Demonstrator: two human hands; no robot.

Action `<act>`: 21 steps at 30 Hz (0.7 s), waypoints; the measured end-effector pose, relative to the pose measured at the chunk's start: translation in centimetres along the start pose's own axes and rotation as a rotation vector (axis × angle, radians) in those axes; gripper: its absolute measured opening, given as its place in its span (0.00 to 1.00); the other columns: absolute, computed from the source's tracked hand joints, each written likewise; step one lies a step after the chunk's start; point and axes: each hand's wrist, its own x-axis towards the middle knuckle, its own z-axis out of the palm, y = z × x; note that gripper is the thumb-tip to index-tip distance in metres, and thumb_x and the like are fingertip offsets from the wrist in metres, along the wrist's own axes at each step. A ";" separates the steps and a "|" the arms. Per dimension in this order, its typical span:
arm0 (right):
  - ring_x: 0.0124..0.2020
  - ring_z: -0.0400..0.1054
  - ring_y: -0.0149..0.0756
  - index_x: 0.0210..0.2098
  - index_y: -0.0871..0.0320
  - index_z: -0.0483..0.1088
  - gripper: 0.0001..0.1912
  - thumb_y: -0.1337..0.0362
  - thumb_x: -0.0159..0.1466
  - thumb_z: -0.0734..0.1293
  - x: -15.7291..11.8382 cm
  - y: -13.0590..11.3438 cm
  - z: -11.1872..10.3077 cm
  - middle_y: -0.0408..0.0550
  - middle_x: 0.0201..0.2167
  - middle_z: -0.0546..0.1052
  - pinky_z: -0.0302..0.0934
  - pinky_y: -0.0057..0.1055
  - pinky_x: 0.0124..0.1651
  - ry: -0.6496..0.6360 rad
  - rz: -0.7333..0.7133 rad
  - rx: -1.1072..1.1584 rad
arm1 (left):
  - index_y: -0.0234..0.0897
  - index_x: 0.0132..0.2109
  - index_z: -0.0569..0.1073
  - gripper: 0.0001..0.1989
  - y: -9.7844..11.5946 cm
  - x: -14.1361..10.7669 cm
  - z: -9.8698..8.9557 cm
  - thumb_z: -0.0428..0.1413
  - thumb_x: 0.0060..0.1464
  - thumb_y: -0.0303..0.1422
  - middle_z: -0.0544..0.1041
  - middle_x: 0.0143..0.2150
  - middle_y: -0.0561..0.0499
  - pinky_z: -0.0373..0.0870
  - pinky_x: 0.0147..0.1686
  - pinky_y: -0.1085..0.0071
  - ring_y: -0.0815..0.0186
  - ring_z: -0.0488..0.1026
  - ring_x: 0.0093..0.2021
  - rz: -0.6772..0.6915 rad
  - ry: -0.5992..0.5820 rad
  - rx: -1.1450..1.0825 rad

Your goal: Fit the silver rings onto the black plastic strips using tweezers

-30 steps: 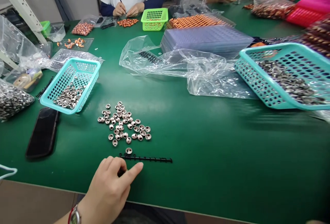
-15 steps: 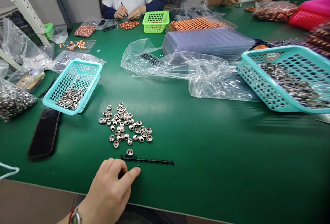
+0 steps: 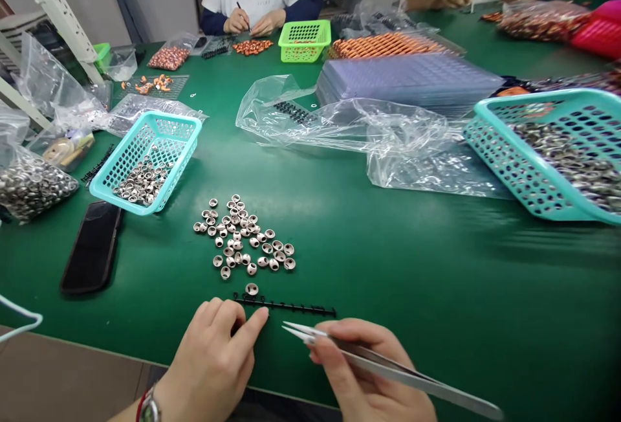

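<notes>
My left hand (image 3: 213, 351) rests palm down at the table's near side, fingers curled. One outstretched fingertip touches the near edge of a thin black plastic strip (image 3: 301, 308) with small pegs along it; the other fingertips, by its left end, are hidden. My right hand (image 3: 373, 370) grips a pair of metal tweezers (image 3: 412, 377), their pale tips slightly apart and pointing left, just short of the strip. A small silvery cup-shaped piece with holes (image 3: 251, 289) lies just beyond the strip. Several more such pieces (image 3: 237, 241) are scattered behind it.
A turquoise basket (image 3: 101, 179) of silvery pieces stands left, with a phone (image 3: 92, 247) before it. Another turquoise basket (image 3: 524, 186) stands right. Clear plastic bags (image 3: 398, 137) and stacked clear trays (image 3: 407, 79) lie behind. Two people work across the table.
My right hand has come into view from below, holding the tweezers. The left fingertip has moved slightly up against the black strip. The whole view has shifted a little.
</notes>
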 end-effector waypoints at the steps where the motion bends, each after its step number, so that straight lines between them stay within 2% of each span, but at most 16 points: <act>1: 0.26 0.80 0.35 0.38 0.50 0.75 0.08 0.55 0.70 0.73 0.1 -0.5 0.6 0.44 0.30 0.82 0.75 0.25 0.29 0.008 -0.006 -0.062 | 0.30 0.60 0.76 0.20 0.0 0.0 0.0 0.49 0.66 0.18 0.76 0.37 0.46 0.73 0.31 0.64 0.59 0.71 0.32 -0.002 -0.002 -0.003; 4: 0.23 0.78 0.32 0.35 0.51 0.75 0.11 0.54 0.70 0.72 0.1 -0.5 1.2 0.42 0.26 0.81 0.73 0.21 0.27 -0.012 -0.087 -0.190 | 0.30 0.60 0.76 0.20 0.0 0.0 0.0 0.49 0.66 0.18 0.76 0.37 0.46 0.72 0.31 0.64 0.59 0.72 0.32 -0.003 -0.001 -0.005; 9: 0.23 0.78 0.28 0.38 0.50 0.73 0.07 0.57 0.72 0.71 0.2 0.0 1.1 0.37 0.27 0.81 0.71 0.16 0.28 -0.024 -0.221 -0.269 | 0.30 0.60 0.76 0.20 0.0 0.0 -0.1 0.48 0.66 0.18 0.76 0.37 0.46 0.72 0.31 0.64 0.59 0.72 0.32 0.000 0.005 0.008; 21: 0.26 0.80 0.27 0.39 0.49 0.71 0.07 0.57 0.75 0.68 0.5 -0.3 1.9 0.36 0.28 0.82 0.71 0.15 0.30 -0.048 -0.287 -0.369 | 0.29 0.60 0.76 0.19 0.0 -0.1 0.0 0.48 0.67 0.18 0.76 0.37 0.45 0.72 0.31 0.63 0.58 0.72 0.32 0.007 0.004 0.019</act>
